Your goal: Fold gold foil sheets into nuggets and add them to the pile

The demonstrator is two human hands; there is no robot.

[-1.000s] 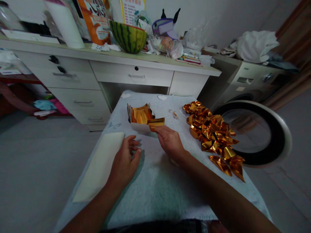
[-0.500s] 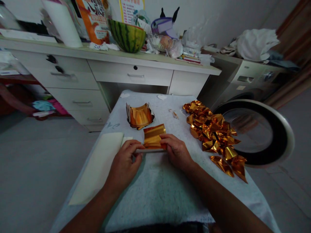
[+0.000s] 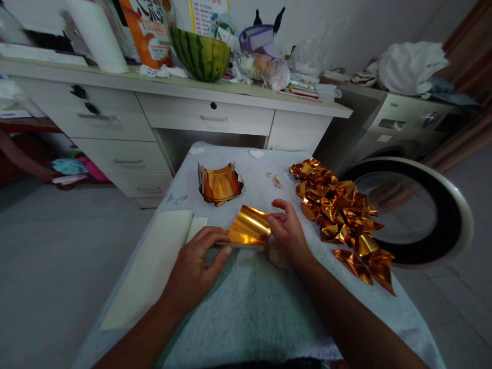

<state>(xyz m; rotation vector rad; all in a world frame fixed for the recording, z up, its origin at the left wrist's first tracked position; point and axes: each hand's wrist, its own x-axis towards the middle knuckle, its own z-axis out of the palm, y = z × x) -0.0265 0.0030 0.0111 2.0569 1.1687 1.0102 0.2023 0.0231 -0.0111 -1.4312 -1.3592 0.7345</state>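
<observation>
A sheet of shiny gold foil paper (image 3: 249,228) is held between my two hands over the cloth-covered table. My left hand (image 3: 202,256) pinches its left end between thumb and fingers, where a pale lower edge shows. At its right edge, my right hand (image 3: 288,230) grips the foil with the thumb and bent fingers. Just beyond stands a curved stack of gold foil sheets (image 3: 221,184). Folded gold foil pieces (image 3: 338,205) lie heaped to the right of my right hand. Cream paper (image 3: 149,271) lies flat by my left forearm.
Small scraps (image 3: 275,180) lie on the patterned tablecloth (image 3: 246,307). Behind is a white desk (image 3: 215,118) bearing a cut watermelon (image 3: 200,54), a paper roll (image 3: 98,38) and plastic bags. A washing machine (image 3: 384,118) with its round door (image 3: 457,215) open stands at the right.
The foil sheet has tilted and its right side has come nearer to me, catching more light. My right hand has turned and shifted to the sheet's right edge. My left hand keeps its pinch.
</observation>
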